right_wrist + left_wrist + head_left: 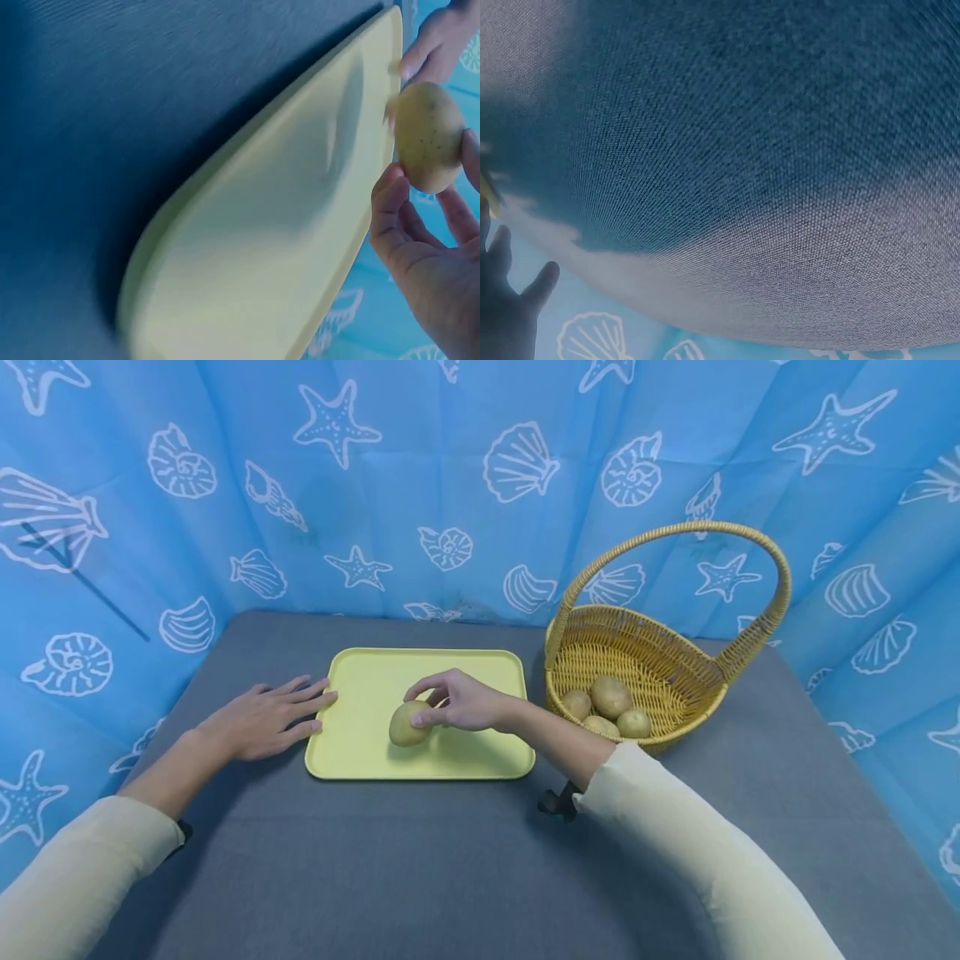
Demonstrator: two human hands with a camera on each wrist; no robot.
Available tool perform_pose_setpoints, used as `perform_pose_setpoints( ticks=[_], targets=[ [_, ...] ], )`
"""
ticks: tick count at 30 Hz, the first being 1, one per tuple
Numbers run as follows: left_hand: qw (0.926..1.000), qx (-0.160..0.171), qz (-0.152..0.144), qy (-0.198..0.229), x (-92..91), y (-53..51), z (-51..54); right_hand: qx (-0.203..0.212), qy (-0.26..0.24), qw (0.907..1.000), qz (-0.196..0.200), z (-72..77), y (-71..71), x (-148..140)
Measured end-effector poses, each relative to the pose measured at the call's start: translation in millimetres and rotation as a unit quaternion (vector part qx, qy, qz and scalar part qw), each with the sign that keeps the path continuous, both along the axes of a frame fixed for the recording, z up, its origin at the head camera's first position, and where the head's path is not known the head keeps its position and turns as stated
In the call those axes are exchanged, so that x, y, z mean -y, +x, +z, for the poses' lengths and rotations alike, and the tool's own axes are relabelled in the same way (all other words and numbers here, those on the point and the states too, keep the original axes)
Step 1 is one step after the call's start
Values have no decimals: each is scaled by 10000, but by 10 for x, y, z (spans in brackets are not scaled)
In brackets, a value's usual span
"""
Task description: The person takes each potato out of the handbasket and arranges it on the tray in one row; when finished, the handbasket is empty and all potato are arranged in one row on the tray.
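A blue curtain (442, 531) printed with white shells and starfish hangs behind and to both sides of your desk (375, 868), which has a dark grey cloth surface. In front of you lies a pale yellow rectangular tray (360, 677), its long sides running left to right. Your right hand (467, 702) reaches in over it and is clamped on a potato (405, 727), thumb on one side and fingers on the other. You hold that potato above the tray, a little left of its middle; the right wrist view shows its speckled skin and a soft shadow on the yellow surface below. Your left hand (262, 720) is palm down with its fingers apart and extended, the fingertips at the tray's left rim; the left wrist view catches only part of this hand, dark at the corner. To the right of the tray, near its far right corner, stands a wicker basket (652, 647) with a tall arched handle (675, 531). Four potatoes (611, 697) show inside it, grouped toward the near left side. Both your sleeves (690, 827) are cream coloured, and a black device (557, 802) shows beneath your right wrist.
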State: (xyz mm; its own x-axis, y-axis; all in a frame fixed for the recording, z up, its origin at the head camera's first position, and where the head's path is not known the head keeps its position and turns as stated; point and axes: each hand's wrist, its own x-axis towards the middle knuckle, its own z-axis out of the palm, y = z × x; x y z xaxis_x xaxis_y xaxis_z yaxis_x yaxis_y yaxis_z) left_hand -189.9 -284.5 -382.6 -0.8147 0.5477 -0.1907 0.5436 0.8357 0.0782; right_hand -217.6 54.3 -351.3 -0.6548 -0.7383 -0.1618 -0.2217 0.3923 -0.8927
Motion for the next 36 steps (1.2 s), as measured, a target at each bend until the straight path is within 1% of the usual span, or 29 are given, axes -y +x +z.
perform_pose_setpoints(
  ticks=[4,8,13,17,23,29,32,36],
  targets=[
    [10000,11,15,37,4,8,-2,-85,44,10000,13,-54,6,224],
    [10000,-6,-40,33,10,10,-4,-64,93,9999,51,-93,31,424],
    [10000,-15,-70,13,9,0,-20,-61,224,9994,242,-125,81,610],
    [10000,-22,-75,10,2,-9,-24,-86,260,9993,267,-146,103,702],
    [9999,-36,-99,38,-17,-19,0,-135,316,9991,254,-185,104,773],
    [9999,-30,-110,103,-5,-11,10,-264,281,9984,411,-229,89,864],
    [9998,-31,-125,136,4,-6,1,-403,486,9971,414,-222,109,939],
    [9998,-43,-134,142,6,-4,-10,-697,836,9937,259,-173,149,1008]
  ],
)
